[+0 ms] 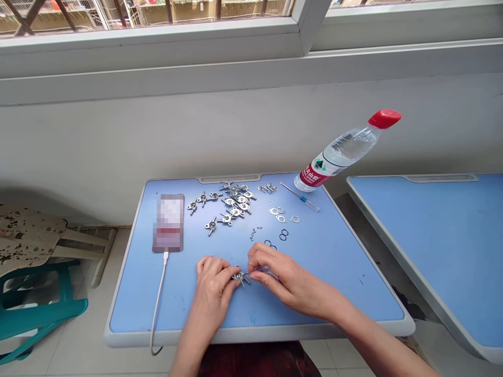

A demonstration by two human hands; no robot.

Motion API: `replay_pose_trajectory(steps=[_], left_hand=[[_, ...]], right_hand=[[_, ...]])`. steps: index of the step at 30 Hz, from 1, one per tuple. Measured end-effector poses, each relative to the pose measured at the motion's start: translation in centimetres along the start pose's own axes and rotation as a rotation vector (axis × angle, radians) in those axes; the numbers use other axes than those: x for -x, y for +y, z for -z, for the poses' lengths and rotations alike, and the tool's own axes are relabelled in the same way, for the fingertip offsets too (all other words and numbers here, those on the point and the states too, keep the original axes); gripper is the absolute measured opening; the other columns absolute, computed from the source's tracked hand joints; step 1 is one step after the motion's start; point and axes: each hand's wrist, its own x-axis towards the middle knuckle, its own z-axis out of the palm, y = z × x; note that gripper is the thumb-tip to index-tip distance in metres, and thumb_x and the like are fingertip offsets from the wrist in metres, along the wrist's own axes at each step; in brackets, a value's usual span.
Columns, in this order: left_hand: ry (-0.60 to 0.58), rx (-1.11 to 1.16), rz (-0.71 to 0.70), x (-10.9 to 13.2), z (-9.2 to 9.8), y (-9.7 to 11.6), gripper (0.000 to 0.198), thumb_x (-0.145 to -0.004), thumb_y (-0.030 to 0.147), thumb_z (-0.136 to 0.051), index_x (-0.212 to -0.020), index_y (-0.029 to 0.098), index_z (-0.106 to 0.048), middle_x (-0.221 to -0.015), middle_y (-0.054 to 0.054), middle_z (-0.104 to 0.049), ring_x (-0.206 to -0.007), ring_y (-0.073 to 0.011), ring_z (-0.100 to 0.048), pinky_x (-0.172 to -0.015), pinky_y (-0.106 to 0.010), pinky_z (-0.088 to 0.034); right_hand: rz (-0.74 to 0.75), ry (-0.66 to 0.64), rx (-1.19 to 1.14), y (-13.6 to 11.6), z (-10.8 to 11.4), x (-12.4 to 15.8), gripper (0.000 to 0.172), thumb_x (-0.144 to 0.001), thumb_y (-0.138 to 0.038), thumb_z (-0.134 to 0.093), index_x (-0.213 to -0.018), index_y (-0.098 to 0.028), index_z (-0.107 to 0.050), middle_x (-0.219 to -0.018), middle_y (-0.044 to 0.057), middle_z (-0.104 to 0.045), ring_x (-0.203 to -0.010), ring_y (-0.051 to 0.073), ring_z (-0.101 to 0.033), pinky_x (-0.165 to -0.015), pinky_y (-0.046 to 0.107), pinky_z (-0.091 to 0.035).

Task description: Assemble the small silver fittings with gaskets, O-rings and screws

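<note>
My left hand (214, 283) is closed on a small silver metal fitting with protruding arms (240, 276), pressing it near the table's front edge. My right hand (277, 275) pinches a small screwdriver with a clear handle (262, 268); its thin shaft points left at the fitting, and the tip's exact contact is hard to make out. Beyond the hands lies a pile of similar metal fittings (236, 201). Black rubber rings (283, 234) and tiny screws (253, 234) rest just past my right hand. Farther back are flat oval metal plates (281, 219).
A second slim screwdriver (301, 197) lies near a tilted-looking water bottle (334, 157) at the back right. On the left, a phone (168, 222) has a white cable (157, 303) running over the front edge. Another blue table (440, 235) stands right; a green stool (39, 301) stands left.
</note>
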Motion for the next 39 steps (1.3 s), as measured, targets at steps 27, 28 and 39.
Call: replay_pose_trajectory(steps=[27,28,39], left_hand=[[0.026,-0.002,0.012,0.2,-0.2,-0.1,0.019,-0.092,0.014,-0.056,-0.105,0.024,-0.067,-0.085,-0.002,-0.06,-0.085,-0.0187,-0.054,-0.09,-0.041,-0.041],[0.029,-0.003,0.013,0.2,-0.2,-0.1,0.019,-0.092,0.014,-0.057,-0.104,0.024,-0.067,-0.085,-0.002,-0.06,-0.084,-0.0187,-0.055,-0.09,-0.041,-0.041],[0.045,-0.018,0.015,0.3,-0.3,-0.1,0.018,-0.093,0.015,-0.057,-0.104,0.023,-0.068,-0.086,-0.002,-0.06,-0.085,-0.0184,-0.054,-0.091,-0.042,-0.041]], right_hand=[[0.166,-0.079,0.523,-0.9,0.6,0.1,0.025,-0.097,-0.01,-0.029,-0.103,-0.015,-0.053,-0.083,0.006,-0.06,-0.064,0.016,-0.05,-0.056,0.027,-0.04],[0.174,-0.079,0.56,-1.1,0.6,0.2,0.028,-0.096,-0.007,-0.027,-0.102,-0.015,-0.053,-0.081,0.005,-0.059,-0.062,0.016,-0.049,-0.055,0.027,-0.038],[0.212,0.042,0.829,-2.1,0.1,0.3,0.04,-0.104,-0.021,-0.025,-0.073,-0.019,-0.048,-0.059,0.0,-0.051,-0.044,0.013,-0.039,-0.046,0.03,-0.021]])
